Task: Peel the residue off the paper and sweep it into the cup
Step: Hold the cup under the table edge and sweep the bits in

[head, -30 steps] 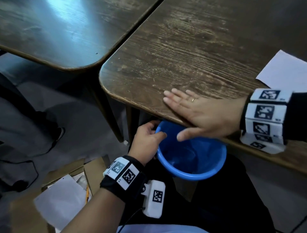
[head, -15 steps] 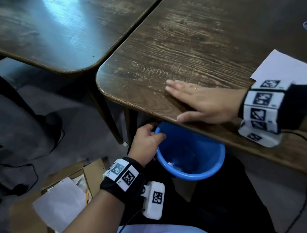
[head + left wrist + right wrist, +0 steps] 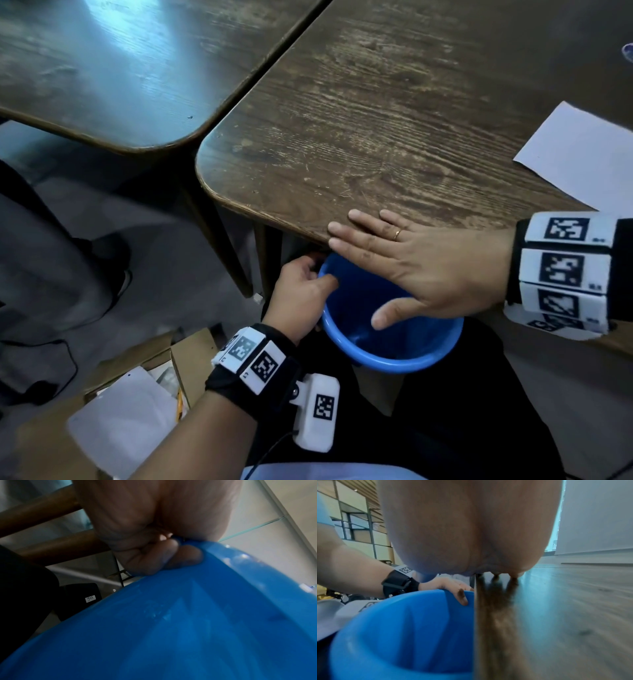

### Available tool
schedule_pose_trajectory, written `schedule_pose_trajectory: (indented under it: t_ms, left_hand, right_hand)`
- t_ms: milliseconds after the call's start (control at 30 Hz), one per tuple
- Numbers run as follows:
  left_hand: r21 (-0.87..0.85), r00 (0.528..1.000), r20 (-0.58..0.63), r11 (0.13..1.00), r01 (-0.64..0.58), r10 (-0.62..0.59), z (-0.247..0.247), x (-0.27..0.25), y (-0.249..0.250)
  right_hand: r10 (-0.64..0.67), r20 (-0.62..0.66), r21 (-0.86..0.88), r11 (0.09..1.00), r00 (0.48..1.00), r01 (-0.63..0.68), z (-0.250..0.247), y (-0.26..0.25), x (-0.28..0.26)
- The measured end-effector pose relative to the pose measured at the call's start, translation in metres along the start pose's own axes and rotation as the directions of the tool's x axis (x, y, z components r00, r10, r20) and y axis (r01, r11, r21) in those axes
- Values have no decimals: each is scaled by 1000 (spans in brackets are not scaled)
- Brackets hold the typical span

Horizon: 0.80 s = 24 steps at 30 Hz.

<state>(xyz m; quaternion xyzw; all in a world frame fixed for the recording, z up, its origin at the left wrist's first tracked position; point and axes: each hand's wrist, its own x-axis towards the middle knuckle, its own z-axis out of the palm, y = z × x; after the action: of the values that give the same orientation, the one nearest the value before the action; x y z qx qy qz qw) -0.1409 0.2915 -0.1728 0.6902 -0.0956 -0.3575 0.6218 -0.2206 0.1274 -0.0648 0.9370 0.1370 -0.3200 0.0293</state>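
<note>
Right hand (image 3: 421, 270) now over cup (image 3: 411, 356)

Two dark wooden tables (image 3: 394, 113), seemingly grey floor (image 3: 144, 246).

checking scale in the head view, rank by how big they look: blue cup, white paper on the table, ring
1. cup, nearer the camera
2. paper, cut off by the frame edge, so unsure against the cup
3. ring, smallest

My head camera looks down from above at the table (image 3: 394, 113) corner; the left wrist camera sits low, very near the blue cup (image 3: 171, 635), facing up its outer wall; the right wrist camera looks along the table edge; all three share the cup.
</note>
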Motion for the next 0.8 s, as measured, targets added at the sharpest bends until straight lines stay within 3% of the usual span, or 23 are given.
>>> schedule_pose_trajectory:
  t_ms: [233, 300, 367, 467, 567, 633, 733, 800]
  left_hand:
    - [-44, 1000, -4, 999, 9, -9, -4, -2, 4]
    - [-52, 1000, 0, 999, 1, -1, -5, -3, 6]
    - [-73, 1000, 0, 997, -3, 3, -5, -5, 9]
    - [-47, 1000, 4, 999, 11, -11, -4, -8, 11]
    - [-34, 1000, 9, 999, 8, -7, -2, -9, 9]
    - [-39, 1000, 6, 999, 8, -8, -4, -8, 7]
    - [-8, 1000, -14, 1000, 16, -16, -5, -4, 0]
    - [27, 1000, -25, 1000, 14, -13, -5, 0, -3]
  right_hand:
    - [-120, 69, -35, 992, 990, 122, 0, 2, -11]
    - [-167, -20, 127, 978, 986, 168, -3, 4, -15]
    - [-130, -205, 299, 935, 970, 189, -10, 14, -16]
    - [83, -305, 353, 935, 949, 32, -16, 54, -12]
    - [382, -226, 399, 875, 896, -273, -17, 106, -15]
    - [511, -112, 418, 802, 852, -427, -13, 130, -19]
    - [528, 42, 416, 763, 848, -495, 1, 136, -16]
    - [495, 48, 404, 784, 867, -470, 6, 125, -11]
